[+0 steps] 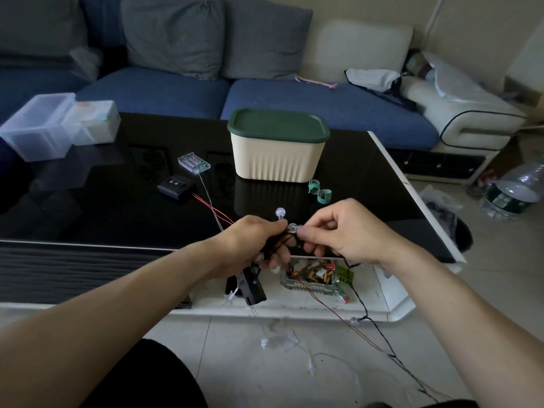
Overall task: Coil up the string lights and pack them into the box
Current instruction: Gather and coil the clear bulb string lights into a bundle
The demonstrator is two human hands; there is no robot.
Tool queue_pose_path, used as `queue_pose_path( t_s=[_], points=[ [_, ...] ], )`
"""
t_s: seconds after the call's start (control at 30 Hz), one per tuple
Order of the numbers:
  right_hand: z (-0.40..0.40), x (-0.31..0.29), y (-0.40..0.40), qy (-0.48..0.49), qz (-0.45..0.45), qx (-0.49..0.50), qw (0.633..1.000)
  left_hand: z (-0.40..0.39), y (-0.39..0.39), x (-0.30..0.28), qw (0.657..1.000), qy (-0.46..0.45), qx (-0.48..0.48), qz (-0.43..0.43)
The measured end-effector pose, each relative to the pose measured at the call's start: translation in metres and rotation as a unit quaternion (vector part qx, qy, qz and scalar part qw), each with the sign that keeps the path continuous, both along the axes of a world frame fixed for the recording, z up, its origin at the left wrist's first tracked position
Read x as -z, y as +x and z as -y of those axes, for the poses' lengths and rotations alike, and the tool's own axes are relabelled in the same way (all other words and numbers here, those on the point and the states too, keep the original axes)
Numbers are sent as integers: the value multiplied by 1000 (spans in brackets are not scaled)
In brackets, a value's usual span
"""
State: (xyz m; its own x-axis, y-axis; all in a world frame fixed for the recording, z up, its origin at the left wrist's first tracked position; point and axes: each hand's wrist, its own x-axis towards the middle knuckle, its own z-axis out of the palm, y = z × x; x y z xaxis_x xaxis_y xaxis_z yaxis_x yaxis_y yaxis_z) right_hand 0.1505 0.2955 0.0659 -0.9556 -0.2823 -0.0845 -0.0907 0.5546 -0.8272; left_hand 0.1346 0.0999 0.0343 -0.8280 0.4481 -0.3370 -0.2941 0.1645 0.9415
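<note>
Box (278, 148) sits mid-bench (88, 207), sofa (176, 92) behind; battery case (193, 164) left of box, clips (319, 191) front-right.

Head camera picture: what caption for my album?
Both hands, left and right, wind black string lights near the closed green-lidded box.
</note>
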Motion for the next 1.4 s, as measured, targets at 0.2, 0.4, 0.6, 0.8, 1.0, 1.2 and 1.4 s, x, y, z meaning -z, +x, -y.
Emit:
queue_pose_path(
  t_s=[0.2,0.4,0.6,0.8,1.0,1.2,1.4],
  points=[
    [10,10,-1,-60,-32,30,997,2,-2,1,999,9,29,21],
    [15,12,-3,-35,-7,36,999,3,0,3,999,44,-14,8],
    [19,15,-4,-62,37,38,997,3,-3,0,989,113,-96,12],
    [22,25,-5,-56,35,39,997,2,-1,-8,986,146,-68,40],
    [30,34,-3,-52,1,71,996,3,0,-8,990,128,-9,57],
    [31,34,-4,-66,45,67,995,10,2,-11,989,117,37,78],
    [26,24,-5,-111,114,43,986,12,0,-14,978,169,-67,104]
  ],
)
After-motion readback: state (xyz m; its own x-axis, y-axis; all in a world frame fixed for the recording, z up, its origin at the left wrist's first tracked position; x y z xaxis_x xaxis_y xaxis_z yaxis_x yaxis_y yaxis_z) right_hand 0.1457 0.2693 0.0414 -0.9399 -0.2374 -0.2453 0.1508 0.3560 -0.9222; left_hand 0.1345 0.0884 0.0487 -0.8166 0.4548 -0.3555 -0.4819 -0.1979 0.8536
